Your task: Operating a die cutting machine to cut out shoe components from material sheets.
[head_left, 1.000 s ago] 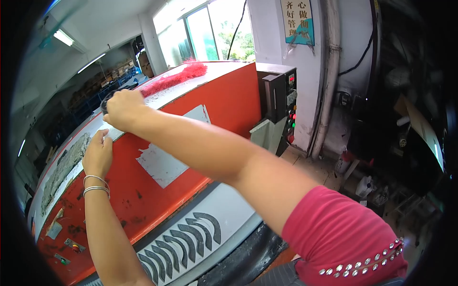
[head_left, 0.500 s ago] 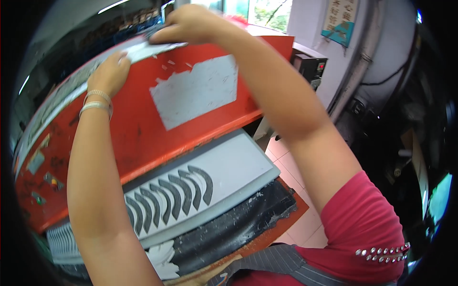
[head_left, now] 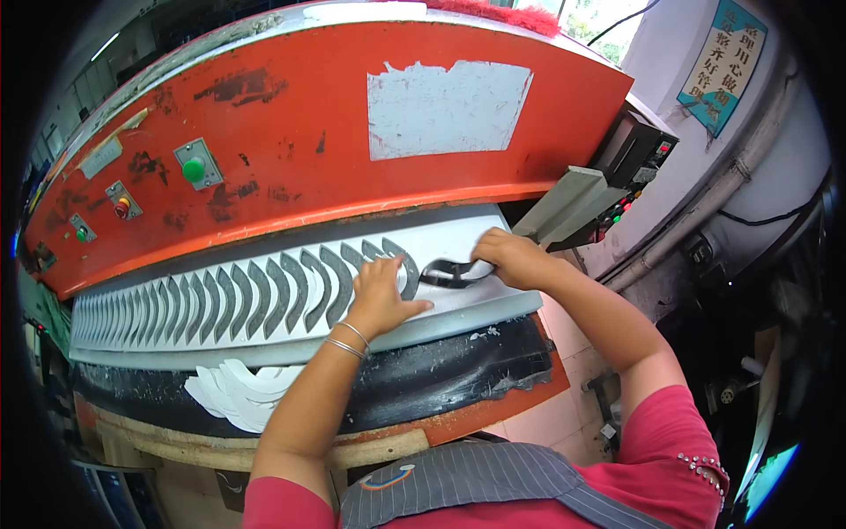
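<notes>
My right hand (head_left: 518,261) pinches the end of a narrow, curved black cutting die (head_left: 451,275), holding it over the right part of a white sheet (head_left: 463,231). The die has a thin loop-shaped wall with a cross-piece inside. My left hand (head_left: 384,296) is just left of the die, thumb apart and fingers stretched over the last of the grey curved openings (head_left: 286,295). These openings run in a long row across the sheet to the left. Whether the left fingertips touch the sheet, I cannot tell.
A red press (head_left: 317,115) with a green button (head_left: 194,169) rises behind the sheet. Loose white curved pieces (head_left: 236,395) lie in front on a black cover (head_left: 414,388). At the right stands a control box (head_left: 636,150); red fluffy material (head_left: 507,16) rests on top.
Both hands have come down from the press's top edge to the white sheet. The black die now shows in my right hand. The view has shifted, showing more of the row.
</notes>
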Demonstrator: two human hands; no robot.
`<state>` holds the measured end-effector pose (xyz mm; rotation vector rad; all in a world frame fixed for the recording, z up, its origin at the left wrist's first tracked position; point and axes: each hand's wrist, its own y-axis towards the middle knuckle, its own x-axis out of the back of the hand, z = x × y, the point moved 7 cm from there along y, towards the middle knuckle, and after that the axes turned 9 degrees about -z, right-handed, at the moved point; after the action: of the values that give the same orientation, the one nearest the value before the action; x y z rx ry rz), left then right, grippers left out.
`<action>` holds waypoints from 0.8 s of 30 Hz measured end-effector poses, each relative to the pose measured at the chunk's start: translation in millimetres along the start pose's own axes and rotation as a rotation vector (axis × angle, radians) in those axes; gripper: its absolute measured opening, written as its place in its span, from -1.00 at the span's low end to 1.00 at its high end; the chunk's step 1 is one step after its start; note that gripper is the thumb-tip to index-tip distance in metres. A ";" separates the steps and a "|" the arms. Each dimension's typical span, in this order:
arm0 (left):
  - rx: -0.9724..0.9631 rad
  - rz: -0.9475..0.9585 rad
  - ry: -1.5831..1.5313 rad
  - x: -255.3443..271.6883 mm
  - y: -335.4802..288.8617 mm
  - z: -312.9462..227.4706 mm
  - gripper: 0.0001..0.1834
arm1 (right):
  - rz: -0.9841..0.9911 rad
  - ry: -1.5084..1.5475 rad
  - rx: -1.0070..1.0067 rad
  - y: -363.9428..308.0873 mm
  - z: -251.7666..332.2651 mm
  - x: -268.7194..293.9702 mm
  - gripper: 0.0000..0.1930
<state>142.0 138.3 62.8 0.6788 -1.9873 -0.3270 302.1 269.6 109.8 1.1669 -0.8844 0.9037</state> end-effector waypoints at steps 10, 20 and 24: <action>0.103 -0.103 0.017 -32.9 -43.0 -1.9 -0.49 | 0.050 -0.147 0.349 57.4 6.7 -63.0 -0.75; 0.019 -0.108 -0.008 -27.1 -41.3 -2.9 -0.55 | -0.151 0.276 -0.314 18.8 -19.5 -90.2 -0.34; 0.064 -0.040 0.051 -28.8 -39.7 -2.6 -0.52 | -0.176 0.296 -0.272 28.7 -19.5 -92.9 -0.38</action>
<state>167.9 123.2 23.9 0.7616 -1.9442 -0.2679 242.3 282.1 31.7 0.8361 -0.6299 0.7609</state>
